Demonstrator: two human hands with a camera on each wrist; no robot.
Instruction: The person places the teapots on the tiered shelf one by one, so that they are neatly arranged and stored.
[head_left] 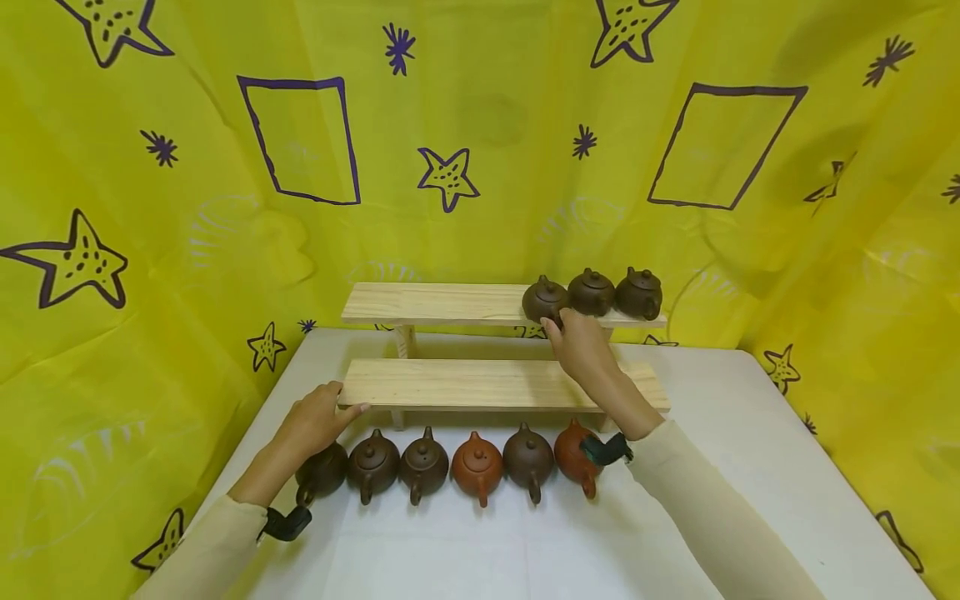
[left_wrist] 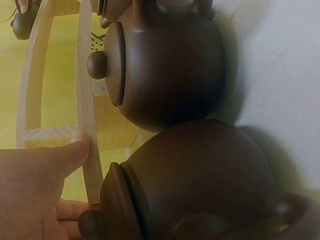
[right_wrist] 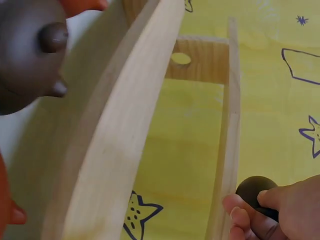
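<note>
On the upper wooden shelf (head_left: 450, 302), my right hand (head_left: 588, 350) pinches the handle of a dark brown teapot (head_left: 545, 298). The right wrist view shows this teapot (right_wrist: 256, 190) at the shelf edge, with the right hand's (right_wrist: 295, 207) thumb and fingers on it. Two more dark teapots (head_left: 591, 292) stand to its right. My left hand (head_left: 313, 421) grips the left end of the lower shelf (head_left: 465, 383), its thumb (left_wrist: 77, 150) on the board's edge in the left wrist view. Just under that hand sits a dark teapot (head_left: 322, 472).
In front of the lower shelf, several teapots stand in a row on the white table (head_left: 420, 550), some dark brown (head_left: 528, 457) and two orange-red (head_left: 477, 465). My right forearm passes over the right end of the row. A yellow patterned cloth (head_left: 487, 108) hangs behind and at both sides.
</note>
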